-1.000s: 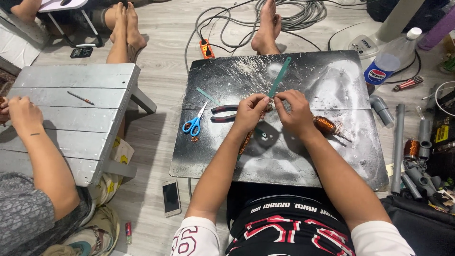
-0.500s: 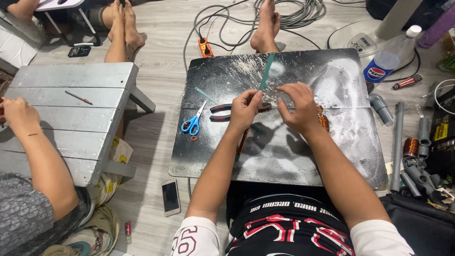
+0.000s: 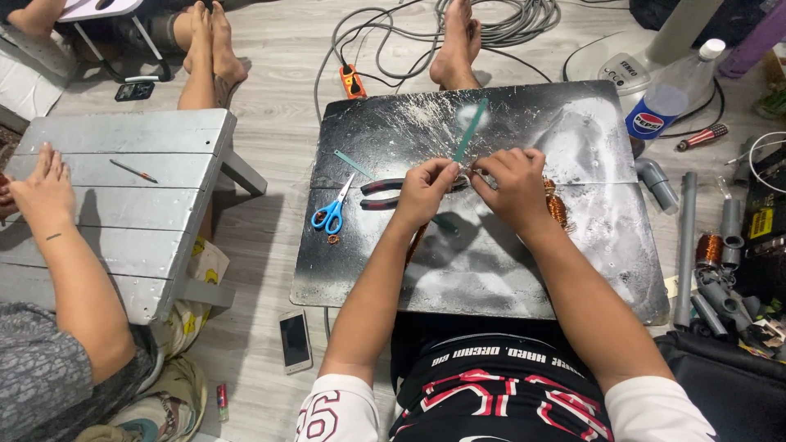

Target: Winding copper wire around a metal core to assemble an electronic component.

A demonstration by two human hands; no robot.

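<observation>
Copper coil (image 3: pixel 557 206) mostly hidden behind right hand (image 3: pixel 514 185); green strip (image 3: pixel 471 131) blurred.

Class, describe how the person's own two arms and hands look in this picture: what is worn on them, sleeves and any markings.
Both arms are bare from the upper arm down. The left hand and the right hand wear no gloves, and no rings or watch can be seen. Short white sleeves cover the upper arms; the left sleeve carries red printed numerals.

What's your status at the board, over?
Left hand and right hand both pinching the green strip over the black board. Pliers and scissors lie left, clear.
</observation>
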